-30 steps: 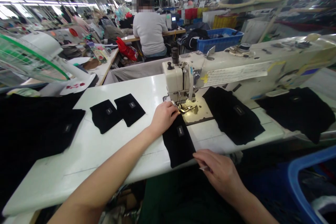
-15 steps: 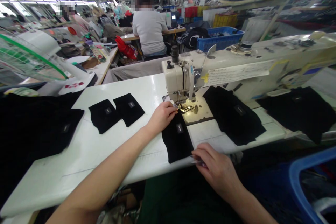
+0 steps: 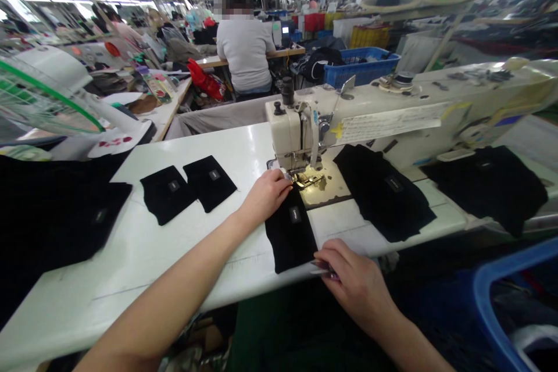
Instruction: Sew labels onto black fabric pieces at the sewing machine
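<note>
A black cloth piece with a small label (image 3: 288, 238) lies on the white table, its far end by the presser foot (image 3: 308, 181) of the sewing machine (image 3: 290, 131). The fingers of my left hand (image 3: 267, 193) are pinched on its far left edge, right beside the foot. At the near right corner, my right hand (image 3: 351, 276) pinches the cloth's edge. A small metal tool (image 3: 321, 269), perhaps thread snips, shows in the same hand, mostly hidden by the fingers.
Two small black pieces (image 3: 168, 195) (image 3: 210, 183) and a large black cloth (image 3: 65, 215) lie left. More black pieces (image 3: 386, 192) (image 3: 488, 186) are right, above a blue basket (image 3: 482, 296). A fan (image 3: 47, 93) stands left. A person (image 3: 244, 49) sits beyond.
The whole view has shifted slightly, so things appear a little further left. Both hands keep their holds on the cloth, and the metal tool shows a bit more at my right fingertips.
</note>
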Demonstrator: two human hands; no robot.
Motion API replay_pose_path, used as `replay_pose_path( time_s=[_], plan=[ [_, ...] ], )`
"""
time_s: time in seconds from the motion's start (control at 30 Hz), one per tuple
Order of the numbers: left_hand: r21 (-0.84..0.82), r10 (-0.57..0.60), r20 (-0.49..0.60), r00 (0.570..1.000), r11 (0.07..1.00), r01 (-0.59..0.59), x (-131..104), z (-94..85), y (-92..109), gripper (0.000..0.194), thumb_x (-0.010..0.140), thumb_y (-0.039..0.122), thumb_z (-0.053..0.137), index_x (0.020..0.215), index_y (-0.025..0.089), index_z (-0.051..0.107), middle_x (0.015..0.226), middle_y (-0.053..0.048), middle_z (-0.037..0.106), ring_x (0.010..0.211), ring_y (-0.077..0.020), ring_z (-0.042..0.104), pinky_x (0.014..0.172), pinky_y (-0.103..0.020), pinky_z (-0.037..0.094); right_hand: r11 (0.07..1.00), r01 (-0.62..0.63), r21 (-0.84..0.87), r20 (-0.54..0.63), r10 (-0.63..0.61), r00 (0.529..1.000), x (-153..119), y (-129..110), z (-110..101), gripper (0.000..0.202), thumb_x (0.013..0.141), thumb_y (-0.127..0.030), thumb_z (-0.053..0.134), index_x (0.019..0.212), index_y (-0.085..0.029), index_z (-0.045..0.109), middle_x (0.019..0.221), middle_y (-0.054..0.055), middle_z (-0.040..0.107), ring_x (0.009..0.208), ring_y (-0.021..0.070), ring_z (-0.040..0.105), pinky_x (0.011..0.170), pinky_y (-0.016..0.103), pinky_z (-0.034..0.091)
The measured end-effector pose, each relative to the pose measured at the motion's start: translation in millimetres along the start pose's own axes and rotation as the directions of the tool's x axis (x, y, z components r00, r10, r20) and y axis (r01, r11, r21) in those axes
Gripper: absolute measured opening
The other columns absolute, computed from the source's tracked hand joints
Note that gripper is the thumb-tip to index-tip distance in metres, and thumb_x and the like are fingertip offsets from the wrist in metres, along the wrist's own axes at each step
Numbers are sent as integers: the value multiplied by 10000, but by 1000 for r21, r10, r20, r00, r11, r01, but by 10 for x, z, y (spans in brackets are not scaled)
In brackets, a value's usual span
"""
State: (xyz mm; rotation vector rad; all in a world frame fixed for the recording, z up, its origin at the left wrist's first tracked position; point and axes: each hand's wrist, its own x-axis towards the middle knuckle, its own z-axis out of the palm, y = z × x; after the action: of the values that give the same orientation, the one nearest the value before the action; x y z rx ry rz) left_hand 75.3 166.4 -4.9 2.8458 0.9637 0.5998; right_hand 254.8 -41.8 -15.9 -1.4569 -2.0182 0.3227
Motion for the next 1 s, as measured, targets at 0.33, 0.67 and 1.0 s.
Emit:
replay_pose_path(
  time_s=[0.33, 0.67, 1.0],
  plan=[
    [83, 32, -14, 999, 996, -31, -9, 11, 8, 215, 976, 223, 536, 968, 145, 736, 919, -99, 599, 840, -222, 541, 781, -353, 502, 1000, 4, 5, -6, -4, 1000, 3, 12, 26, 273, 855, -27, 472, 1030, -192, 600, 968, 55, 650, 743, 177, 645, 603, 279, 449],
    [39, 29, -55, 998, 999, -27, -3, 37, -48, 209, 963, 218, 556, 989, 159, 755, 903, -87, 603, 830, -210, 561, 768, -350, 509, 999, -40, -2, 26, 40, 999, 54, 2, 21, 230, 824, -33, 573, 972, -208, 582, 927, 19, 631, 726, 161, 617, 591, 262, 396],
    [103, 49, 45, 998, 993, -53, -134, -121, 176, 292, 927, 88, 507, 1150, 132, 689, 1114, -143, 629, 1001, -261, 592, 860, -424, 556, 998, -18, -55, 44, 20, 999, 68, -17, -27, 237, 823, -26, 579, 969, -206, 625, 886, 7, 628, 687, 152, 597, 574, 269, 371]
  ],
)
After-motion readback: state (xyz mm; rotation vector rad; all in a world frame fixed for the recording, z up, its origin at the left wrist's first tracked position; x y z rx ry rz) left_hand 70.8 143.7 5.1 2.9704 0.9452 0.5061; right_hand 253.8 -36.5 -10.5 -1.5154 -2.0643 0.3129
